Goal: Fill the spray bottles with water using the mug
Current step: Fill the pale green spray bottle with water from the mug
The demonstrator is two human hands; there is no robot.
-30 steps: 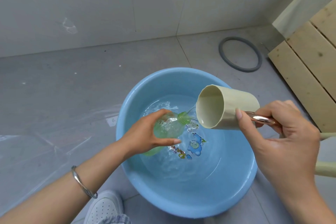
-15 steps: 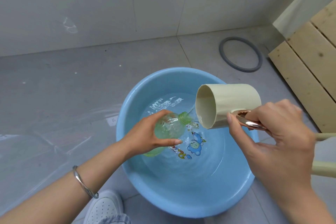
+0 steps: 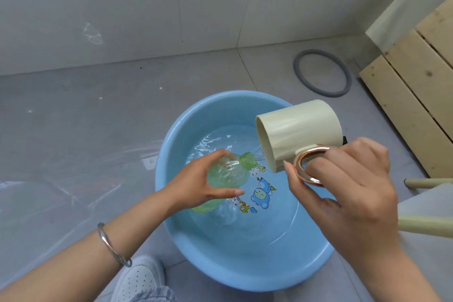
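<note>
Grey tile floor (image 3: pixel 98 117), nothing fancy. Left hand (image 3: pixel 198 181) grips the green bottle (image 3: pixel 229 175), tilted over the basin (image 3: pixel 215 262). Right hand (image 3: pixel 350 193) holds the mug (image 3: pixel 299 127) by its handle (image 3: pixel 309 171), tipped toward the neck (image 3: pixel 246 160). I'd pour slowly with the lip close, so spills land in the basin.

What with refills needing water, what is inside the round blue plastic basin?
Clear water over a blue cartoon print on the basin floor. The left hand and green plastic bottle hide part of it.

One mug (image 3: pixel 299 130), one bottle (image 3: pixel 228 174), one basin (image 3: pixel 245 274), two hands (image 3: pixel 196 186) (image 3: pixel 348 193).
</note>
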